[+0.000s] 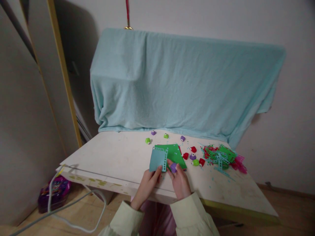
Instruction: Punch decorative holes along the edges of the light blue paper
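Observation:
My left hand (150,179) pinches the lower edge of a light blue paper square (157,160), thumb on top. Small holes run along the paper's top and right edges. In my right hand (180,182) is a purple craft punch (173,167), held by thumb and fingers close to the paper's lower right edge. Whether the punch touches the paper I cannot tell. Behind both lies a stack of green paper (176,153) with red sheets showing at its edge.
Several small punches lie about, among them a red punch (193,149), a green punch (147,141) and a purple punch (182,139). Punched paper scraps (221,157) pile up at the right of the white table (110,157). A blue cloth (187,88) hangs behind.

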